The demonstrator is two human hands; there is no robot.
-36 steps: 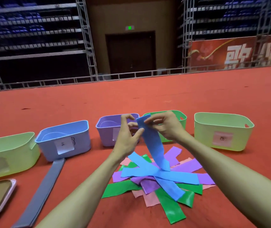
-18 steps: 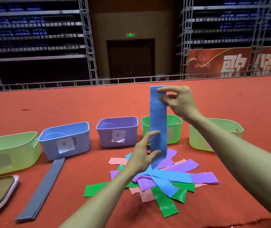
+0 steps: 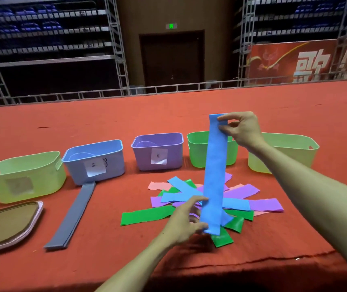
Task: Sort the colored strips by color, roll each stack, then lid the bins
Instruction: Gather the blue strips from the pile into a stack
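Pinches the lower end of a blue strip [image 3: 214, 171] in the left hand [image 3: 186, 222], thumb up along the edge and fingers curled beneath, with the forearm reaching in from six o'clock. Holds the strip taut and nearly upright above the pile of strips [image 3: 168, 201], long axis running six to twelve. Nips the top end between thumb and forefinger of the right hand [image 3: 242, 129], wrist bent, arm entering from four o'clock. Shows a gray stack [image 3: 73, 216] flat at nine o'clock of the pile, far end at the foot of the blue bin [image 3: 96, 161], and a pink-rimmed lid [image 3: 6, 224] cut off at the left edge. Hides part of the green bin [image 3: 198, 150] behind the strip and part of the right yellow-green bin [image 3: 290, 148] behind the forearm. Leaves the purple bin [image 3: 158, 152] label unreadable.
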